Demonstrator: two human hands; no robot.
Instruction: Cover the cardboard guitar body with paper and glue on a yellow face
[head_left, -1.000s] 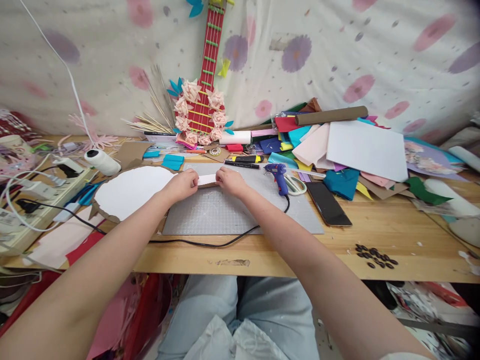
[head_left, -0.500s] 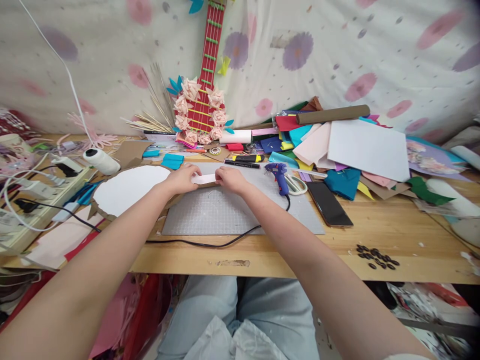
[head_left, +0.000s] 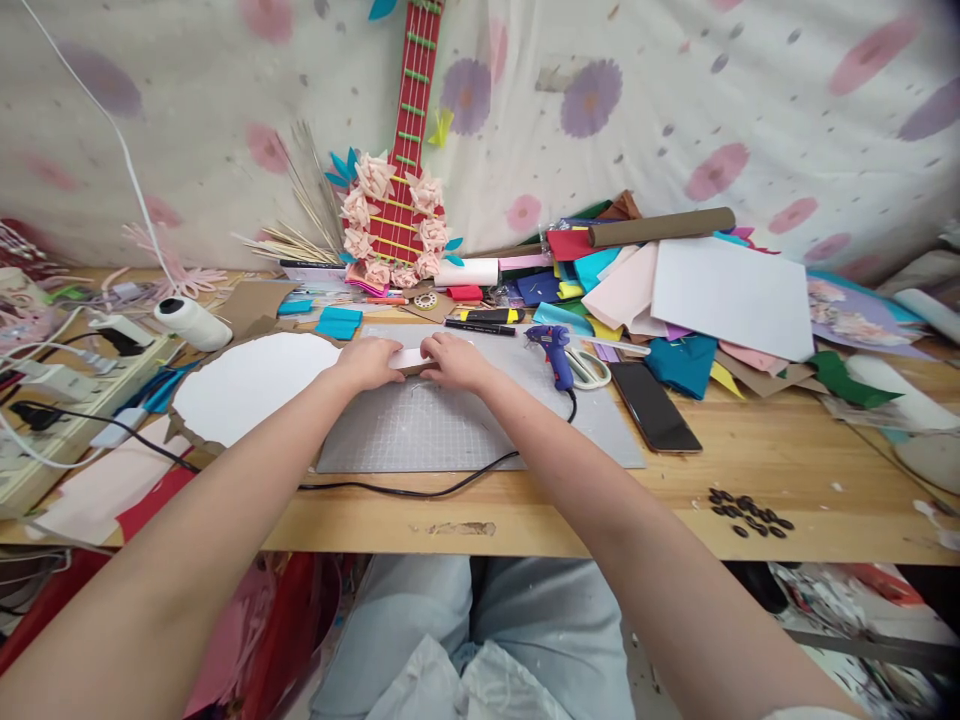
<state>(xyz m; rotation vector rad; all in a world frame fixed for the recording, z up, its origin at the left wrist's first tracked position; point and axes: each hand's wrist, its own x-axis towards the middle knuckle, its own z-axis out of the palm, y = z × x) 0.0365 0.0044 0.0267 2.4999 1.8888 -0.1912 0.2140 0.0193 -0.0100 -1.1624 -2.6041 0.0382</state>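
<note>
Both hands press on a small white paper strip (head_left: 410,358) lying on a brown cardboard piece at the far edge of the grey cutting mat (head_left: 450,425). My left hand (head_left: 371,362) holds the strip's left end, fingers curled over it. My right hand (head_left: 452,361) pins its right end, the two hands almost touching. Left of my left hand lies a round white sheet on cardboard (head_left: 244,385). A blue glue gun (head_left: 553,350) lies on the mat just right of my right hand, its black cord (head_left: 420,488) looping across the mat's near edge.
Scissors (head_left: 589,368) and a black phone (head_left: 652,406) lie right of the glue gun. Coloured paper sheets (head_left: 720,295) pile up at the back right. A red paper guitar with pink flowers (head_left: 397,215) leans on the wall. Power strips and cables (head_left: 67,385) crowd the left. Dark beads (head_left: 750,513) sit near the front edge.
My hands have moved closer together over the white strip, so less of it shows between them. The view has shifted slightly.
</note>
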